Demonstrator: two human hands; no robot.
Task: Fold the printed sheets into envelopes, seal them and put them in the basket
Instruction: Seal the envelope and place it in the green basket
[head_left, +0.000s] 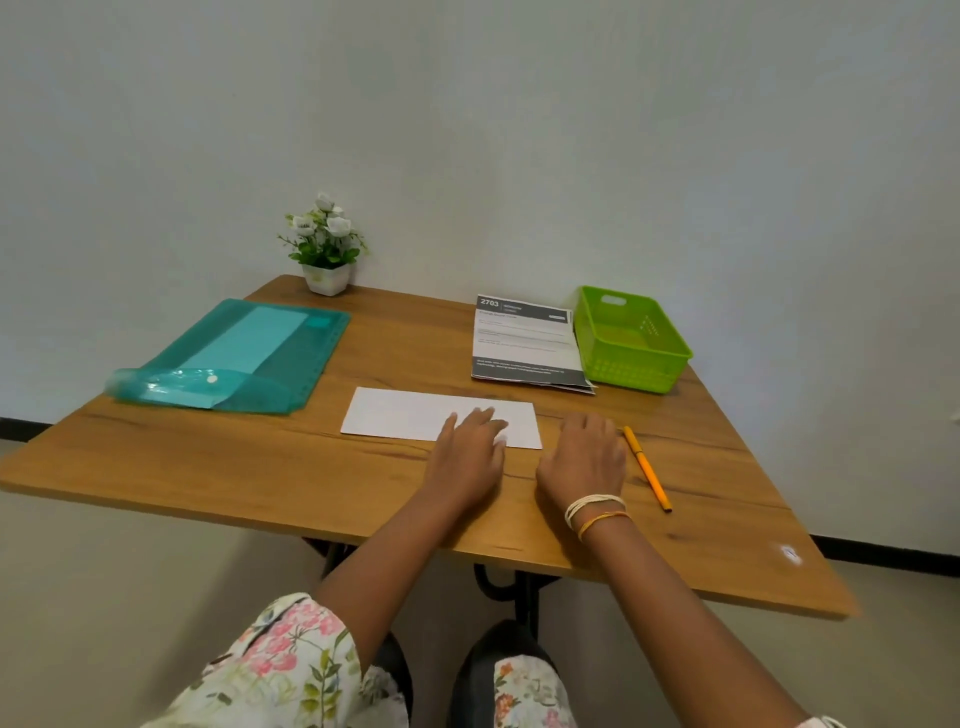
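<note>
Printed sheets (527, 343) are being shown as a small stack lying right of centre in the frame, just beside a green basket (631, 340) at the upper right of the wooden table (260, 467); nothing can be seen lying in the basket. One white folded sheet (415, 415), blank side up, is being shown flat in the middle of the frame, near the table's front edge. The task is being judged as barely begun: one sheet appears to be partway through folding, nothing appears to be sealed yet, and the stack is waiting to be worked through. The left hand (470, 452) is being held palm down with straight fingers pressing on the right-hand part of the white sheet, gripping nothing. The right hand (584, 457), with thread bands at the wrist, is being laid flat on bare wood just right of the sheet, fingers spread and relaxed, holding nothing; whether it is touching the paper's edge cannot be told. An orange pen (647, 467) is being shown lying on the table just right of that hand. A teal plastic folder (244, 358) is being shown open at the left, and a small potted plant (324, 247) is standing at the table's far edge against the wall.
</note>
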